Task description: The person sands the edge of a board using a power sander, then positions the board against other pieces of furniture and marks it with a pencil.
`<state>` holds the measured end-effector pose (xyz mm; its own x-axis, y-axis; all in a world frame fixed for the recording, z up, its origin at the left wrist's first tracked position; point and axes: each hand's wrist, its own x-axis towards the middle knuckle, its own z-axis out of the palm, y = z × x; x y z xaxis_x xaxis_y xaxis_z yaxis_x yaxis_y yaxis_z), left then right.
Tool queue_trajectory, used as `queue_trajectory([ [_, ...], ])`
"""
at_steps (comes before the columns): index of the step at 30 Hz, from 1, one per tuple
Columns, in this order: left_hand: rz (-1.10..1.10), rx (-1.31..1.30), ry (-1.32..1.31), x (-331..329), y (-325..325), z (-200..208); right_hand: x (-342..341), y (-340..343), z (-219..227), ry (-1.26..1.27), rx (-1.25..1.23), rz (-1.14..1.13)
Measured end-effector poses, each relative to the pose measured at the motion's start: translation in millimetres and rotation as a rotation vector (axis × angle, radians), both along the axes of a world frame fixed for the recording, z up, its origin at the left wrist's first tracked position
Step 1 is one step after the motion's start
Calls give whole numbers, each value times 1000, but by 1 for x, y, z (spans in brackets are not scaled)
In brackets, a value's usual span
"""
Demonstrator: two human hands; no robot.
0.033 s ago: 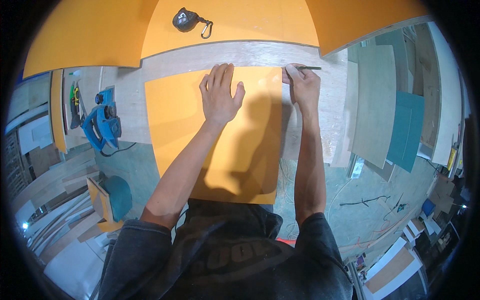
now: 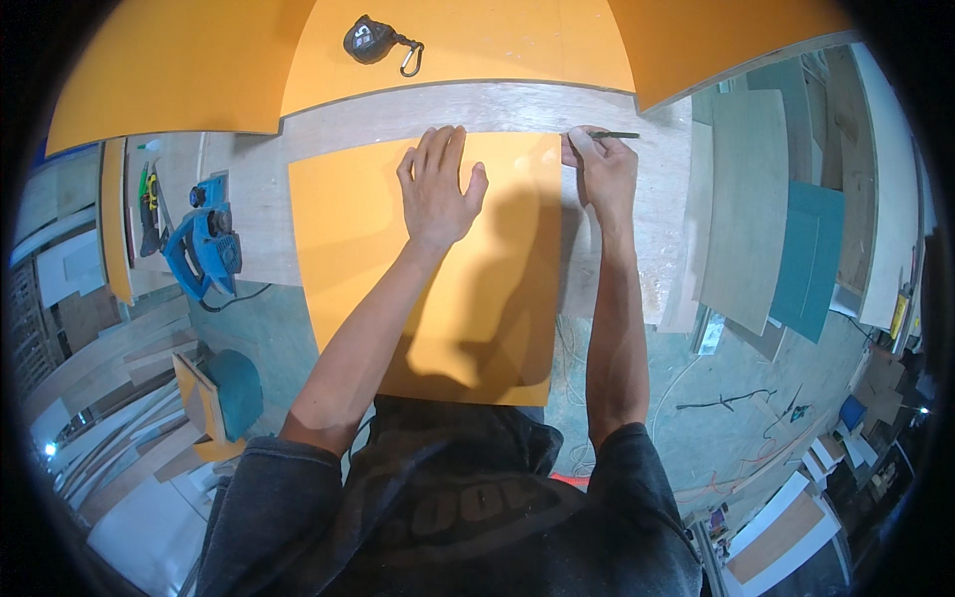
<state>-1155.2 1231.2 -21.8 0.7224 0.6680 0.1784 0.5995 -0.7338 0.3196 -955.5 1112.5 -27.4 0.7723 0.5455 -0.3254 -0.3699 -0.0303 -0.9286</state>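
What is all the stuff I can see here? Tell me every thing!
Small board: one, orange, on the wooden bench under the left hand.
Big boards: several, orange, along the far side of the bench.
Tape measure: one, black with a clip, on a far orange board.
Power tool: one, blue, at the bench's left end.
Panels: several, teal and grey, at right.
Pencil: one, dark, in the right hand.
Left hand: flat on the small board.
Right hand: at the board's far right corner.

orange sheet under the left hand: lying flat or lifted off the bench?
Flat. The orange sheet lies on the plywood bench, left hand spread palm-down on it; its near end overhangs the bench edge.
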Motion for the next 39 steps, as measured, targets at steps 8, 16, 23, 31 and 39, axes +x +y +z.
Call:
queue_trajectory([
  [8,-2,3,-6,-2,-1,-1,-1,0,-4,1,6,4],
  [16,5,13,-14,2,2,2,5,3,-5,-41,-31,21],
  [23,22,42,-4,-1,-1,0,4,-4,-7,-271,-168,45],
  [31,29,-18,74,-5,-1,10,0,-2,-7,-31,-15,46],
  [39,21,-9,81,-1,0,11,3,-2,-7,-58,14,35],
])
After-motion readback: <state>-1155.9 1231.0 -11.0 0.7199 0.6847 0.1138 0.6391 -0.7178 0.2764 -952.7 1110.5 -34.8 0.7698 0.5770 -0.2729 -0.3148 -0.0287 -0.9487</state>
